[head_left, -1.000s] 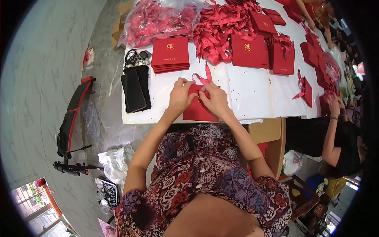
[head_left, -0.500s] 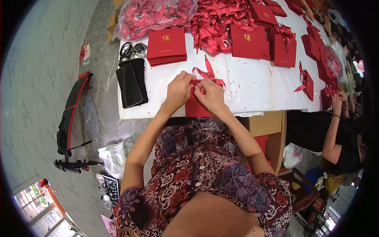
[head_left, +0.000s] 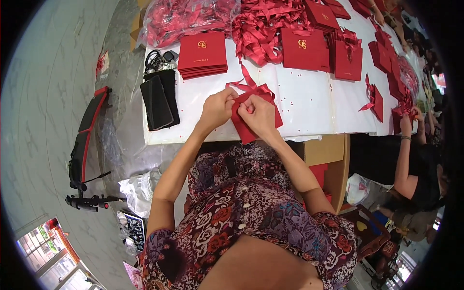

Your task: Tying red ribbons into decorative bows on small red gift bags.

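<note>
A small red paper bag (head_left: 243, 130) lies at the table's near edge, turned at a slant, between my two hands. Red ribbon (head_left: 261, 90) loops out at its far end, with one tail stretching away over the white tabletop. My left hand (head_left: 218, 107) is closed in a pinch at the bag's upper left corner, where ribbon runs to the fingertips. Over the middle of the bag, my right hand (head_left: 258, 116) also pinches, with a bit of red ribbon showing between thumb and forefinger. The fingers partly hide the ribbon's path through the bag.
Beyond my hands stand a stack of red bags (head_left: 203, 54), a heap of red ribbons (head_left: 258, 41) and a plastic sack of ribbon (head_left: 188, 19). A black phone (head_left: 159, 104) lies left on black cloth. Finished-looking bags (head_left: 348, 60) stand right; a co-worker's arm (head_left: 405, 159) reaches in there.
The bag has turned, its right part now showing beyond my right hand. Both hands have shifted slightly, and the ribbon tail has swung left. The co-worker's arm at right has moved a little.
</note>
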A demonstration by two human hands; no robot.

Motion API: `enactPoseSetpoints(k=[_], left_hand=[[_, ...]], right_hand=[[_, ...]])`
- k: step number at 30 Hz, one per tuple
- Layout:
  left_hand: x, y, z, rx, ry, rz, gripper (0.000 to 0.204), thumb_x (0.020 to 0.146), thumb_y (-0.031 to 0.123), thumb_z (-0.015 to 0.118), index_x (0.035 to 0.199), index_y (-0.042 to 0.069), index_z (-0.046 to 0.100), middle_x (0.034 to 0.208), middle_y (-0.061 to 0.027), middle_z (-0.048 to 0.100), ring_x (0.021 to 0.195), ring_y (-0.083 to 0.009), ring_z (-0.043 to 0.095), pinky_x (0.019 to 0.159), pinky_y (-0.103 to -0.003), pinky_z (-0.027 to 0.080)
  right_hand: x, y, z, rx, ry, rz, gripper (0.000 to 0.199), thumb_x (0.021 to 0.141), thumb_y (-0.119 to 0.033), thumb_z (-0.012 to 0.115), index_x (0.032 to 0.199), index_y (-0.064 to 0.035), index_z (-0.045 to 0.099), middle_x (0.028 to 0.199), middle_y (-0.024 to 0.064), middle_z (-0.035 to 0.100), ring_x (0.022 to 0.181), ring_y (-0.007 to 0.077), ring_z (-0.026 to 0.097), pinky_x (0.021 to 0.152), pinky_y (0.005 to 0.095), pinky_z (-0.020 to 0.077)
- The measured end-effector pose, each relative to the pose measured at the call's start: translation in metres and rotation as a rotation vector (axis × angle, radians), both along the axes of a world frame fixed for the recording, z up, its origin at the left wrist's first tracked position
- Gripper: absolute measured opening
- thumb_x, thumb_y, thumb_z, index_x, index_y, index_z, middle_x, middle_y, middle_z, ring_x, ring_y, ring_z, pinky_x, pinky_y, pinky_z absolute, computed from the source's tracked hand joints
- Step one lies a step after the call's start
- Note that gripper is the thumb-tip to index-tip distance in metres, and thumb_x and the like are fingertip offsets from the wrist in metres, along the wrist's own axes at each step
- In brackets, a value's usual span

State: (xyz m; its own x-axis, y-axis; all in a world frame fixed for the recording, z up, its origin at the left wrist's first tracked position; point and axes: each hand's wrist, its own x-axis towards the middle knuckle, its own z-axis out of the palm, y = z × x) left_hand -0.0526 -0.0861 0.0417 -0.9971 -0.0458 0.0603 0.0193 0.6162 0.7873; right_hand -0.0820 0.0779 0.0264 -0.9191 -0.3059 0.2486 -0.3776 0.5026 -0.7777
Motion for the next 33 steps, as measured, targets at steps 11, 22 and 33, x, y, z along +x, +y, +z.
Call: enactPoseSetpoints(k=[11, 22, 33], left_hand=[[0.006, 0.017, 0.006, -0.122, 0.137, 0.032, 0.012, 0.085, 0.010, 0.063, 0.095, 0.006, 0.069, 0.079, -0.0129, 0.069, 0.074, -0.0274, 0.066, 0.071, -0.038, 0.052], [0.006, 0.004, -0.001, 0.010, 0.128, 0.057, 0.021, 0.079, 0.016, 0.076, 0.095, 0.005, 0.068, 0.084, -0.0083, 0.070, 0.075, -0.0237, 0.063, 0.070, -0.034, 0.049], [0.010, 0.017, 0.021, -0.060, 0.391, -0.095, 0.014, 0.079, 0.002, 0.072, 0.092, 0.006, 0.071, 0.086, -0.0075, 0.065, 0.083, -0.0271, 0.058, 0.074, -0.036, 0.049]], right_hand=[[0.000, 0.002, 0.007, 0.068, 0.101, 0.100, 0.014, 0.078, -0.012, 0.068, 0.075, -0.0025, 0.058, 0.072, 0.0143, 0.062, 0.059, 0.0339, 0.062, 0.053, 0.0432, 0.0480], [-0.022, 0.022, 0.054, -0.073, -0.061, 0.252, 0.018, 0.088, -0.017, 0.067, 0.093, -0.0007, 0.066, 0.089, 0.0166, 0.065, 0.080, 0.0344, 0.064, 0.068, 0.0423, 0.0499], [-0.084, 0.036, 0.021, -0.052, -0.563, 0.752, 0.020, 0.093, -0.019, 0.062, 0.094, -0.0002, 0.071, 0.086, 0.0087, 0.069, 0.081, 0.0156, 0.062, 0.075, 0.0301, 0.0486]])
